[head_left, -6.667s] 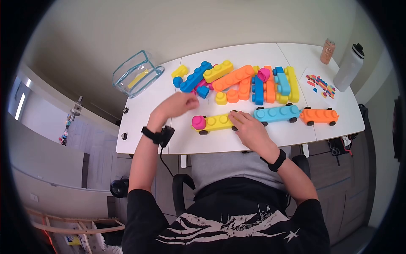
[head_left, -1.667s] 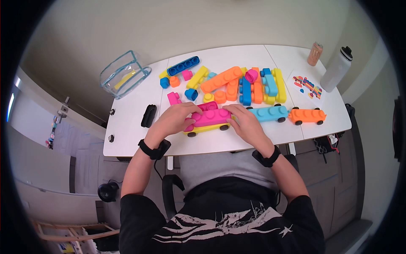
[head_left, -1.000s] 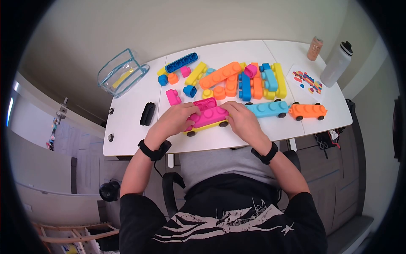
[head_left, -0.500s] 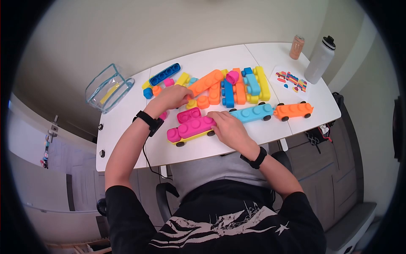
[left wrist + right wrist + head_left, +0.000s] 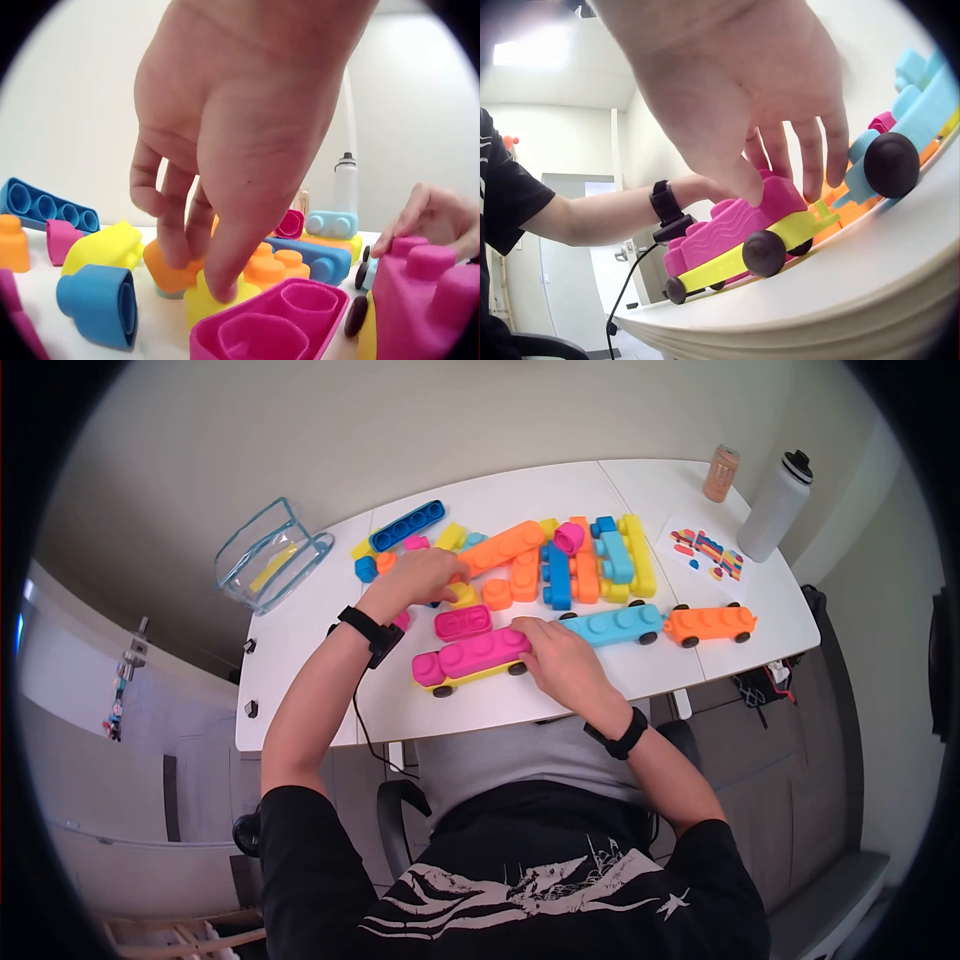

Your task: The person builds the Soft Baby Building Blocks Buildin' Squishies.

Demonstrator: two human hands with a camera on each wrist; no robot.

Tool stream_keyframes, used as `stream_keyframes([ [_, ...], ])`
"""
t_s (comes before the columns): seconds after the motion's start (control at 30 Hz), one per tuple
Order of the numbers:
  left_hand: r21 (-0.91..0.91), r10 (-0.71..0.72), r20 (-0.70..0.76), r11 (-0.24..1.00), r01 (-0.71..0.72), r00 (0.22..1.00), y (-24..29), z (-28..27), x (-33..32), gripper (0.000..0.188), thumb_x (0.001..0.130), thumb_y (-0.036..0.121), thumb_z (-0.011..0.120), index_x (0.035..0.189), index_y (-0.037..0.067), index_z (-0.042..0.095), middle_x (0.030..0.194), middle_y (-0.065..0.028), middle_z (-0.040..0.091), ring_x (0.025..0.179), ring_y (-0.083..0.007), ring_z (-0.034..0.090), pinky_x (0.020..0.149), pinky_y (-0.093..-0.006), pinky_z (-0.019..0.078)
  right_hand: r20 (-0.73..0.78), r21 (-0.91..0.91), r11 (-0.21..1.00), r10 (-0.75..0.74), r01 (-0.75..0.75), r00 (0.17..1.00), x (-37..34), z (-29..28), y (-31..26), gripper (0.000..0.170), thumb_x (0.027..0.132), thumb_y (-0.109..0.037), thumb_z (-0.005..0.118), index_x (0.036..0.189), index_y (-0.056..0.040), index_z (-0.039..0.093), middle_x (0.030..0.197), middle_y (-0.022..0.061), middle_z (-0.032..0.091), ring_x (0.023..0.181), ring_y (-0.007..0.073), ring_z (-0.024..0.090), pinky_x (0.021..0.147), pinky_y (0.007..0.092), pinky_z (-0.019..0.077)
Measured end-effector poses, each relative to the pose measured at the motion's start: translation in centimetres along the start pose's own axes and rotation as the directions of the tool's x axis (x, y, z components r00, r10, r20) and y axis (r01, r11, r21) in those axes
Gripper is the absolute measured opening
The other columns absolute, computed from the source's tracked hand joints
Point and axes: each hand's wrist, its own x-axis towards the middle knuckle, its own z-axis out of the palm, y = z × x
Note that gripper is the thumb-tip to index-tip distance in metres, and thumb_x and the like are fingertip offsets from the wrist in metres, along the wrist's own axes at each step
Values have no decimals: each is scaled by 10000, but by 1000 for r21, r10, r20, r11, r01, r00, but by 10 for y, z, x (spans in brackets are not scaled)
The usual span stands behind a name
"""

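My left hand (image 5: 415, 578) reaches into the loose blocks. Its thumb lies over a small yellow block (image 5: 212, 309), with the fingers bent down behind it, close to the end of a long orange block (image 5: 505, 547). My right hand (image 5: 565, 660) pinches the right end of a long pink block (image 5: 731, 223), thumb on the near side and fingers on the far side. That pink block sits with a small pink block (image 5: 428, 665) on a yellow wheeled base (image 5: 784, 232). Behind it an upturned pink block (image 5: 463, 622) shows its hollow underside.
A light-blue wheeled base (image 5: 620, 624) and an orange wheeled base (image 5: 712, 625) stand to the right. An upturned dark-blue block (image 5: 407, 526) lies at the back left. A clear bag (image 5: 265, 565), a picture sheet (image 5: 705, 555), a can (image 5: 722, 473) and a bottle (image 5: 778, 508) stand around.
The long pink block has come onto the yellow wheeled base, both hands on it about a second ago. My left hand then moved up to the loose blocks, while the right stayed.
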Motion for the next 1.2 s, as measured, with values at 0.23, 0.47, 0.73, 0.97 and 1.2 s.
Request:
stream_keyframes([
  [0.23, -223, -35, -35, 974, 27, 999, -10, -39, -47, 374, 852, 149, 846, 1186, 65, 702, 1112, -114, 767, 1053, -276, 744, 909, -412, 587, 6, -4, 1000, 10, -10, 1000, 1, 0, 0, 435, 893, -19, 764, 1296, -65, 606, 1128, 133, 719, 1031, 352, 694, 883, 447, 573],
  [0.47, -337, -69, 123, 935, 107, 990, 49, -76, -102, 345, 886, 146, 816, 1182, 51, 668, 1118, -132, 781, 1064, -308, 754, 919, -404, 581, -8, -30, 1000, -6, 6, 1000, 2, 1, -1, 346, 911, -58, 736, 1240, -65, 632, 1146, 97, 704, 1009, 325, 698, 857, 449, 575],
  [0.73, -190, -50, 145, 979, 77, 988, 65, -49, -103, 326, 885, 165, 822, 1154, 81, 659, 1064, -123, 769, 1040, -298, 742, 852, -424, 579, 11, -9, 1000, -7, 8, 1000, 3, 2, -4, 406, 896, -25, 765, 1274, -58, 621, 1181, 129, 715, 1035, 357, 704, 867, 441, 581],
  [0.97, -217, -79, 165, 969, 114, 983, 68, -40, -99, 320, 870, 155, 831, 1124, 67, 659, 1057, -118, 769, 1032, -299, 735, 857, -423, 572, -32, -2, 1000, -11, 11, 999, 2, 3, -6, 343, 908, -50, 733, 1237, -63, 637, 1146, 105, 705, 1043, 323, 696, 886, 445, 571],
  [1.2, -223, -30, 119, 973, 57, 992, 70, -43, -96, 335, 841, 122, 840, 1106, 42, 650, 1039, -148, 752, 1021, -355, 725, 857, -454, 566, -64, -55, 998, -26, 23, 998, -2, 8, 0, 431, 813, 2, 728, 1229, -48, 627, 1146, 115, 700, 1009, 325, 690, 875, 427, 573],
])
